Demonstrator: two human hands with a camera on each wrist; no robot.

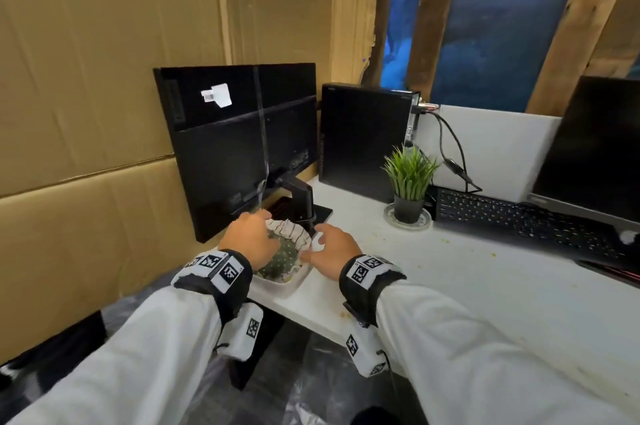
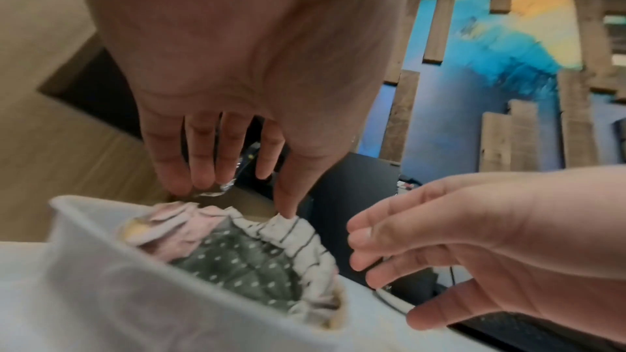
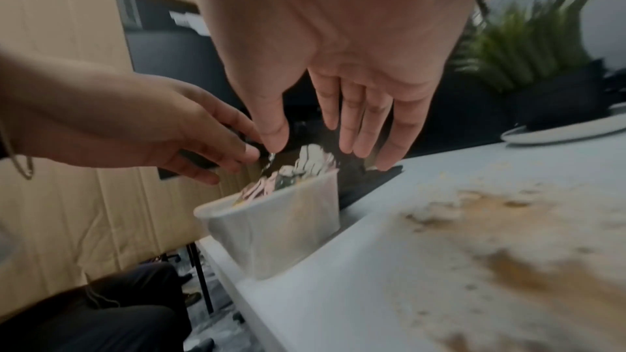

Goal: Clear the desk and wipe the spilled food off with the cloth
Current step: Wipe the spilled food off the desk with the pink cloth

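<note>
Here the cloths [image 1: 289, 244], a green dotted one bunched with a striped white one and a pinkish one, fill a white tub [image 1: 284, 286] standing at the near left corner of the white desk [image 1: 485, 293], just in front of the foot of the monitor [image 1: 239, 144]. The left hand [image 1: 251, 239] reaches over the tub from the left with its fingers stretched downward; in the left wrist view the thumb tip touches the striped cloth's edge, and a crumpled bit of foil [image 2: 215, 190] shows at the fingertips [image 2: 203, 178], though whether they pinch it cannot be told. The right hand [image 1: 334, 250] hovers just right of the tub, fingers spread and loosely extended, gripping nothing. Brownish spilled food [image 3: 528, 250] is smeared and scattered over the desk top to the right of the tub, near the front edge. Farther back stand a small black computer case [image 1: 360, 140], a potted green plant [image 1: 410, 182] on a saucer, and a black keyboard [image 1: 519, 220] before a second screen [image 1: 595, 147]. Cardboard sheets [image 1: 104, 78] line the wall on the left.
</note>
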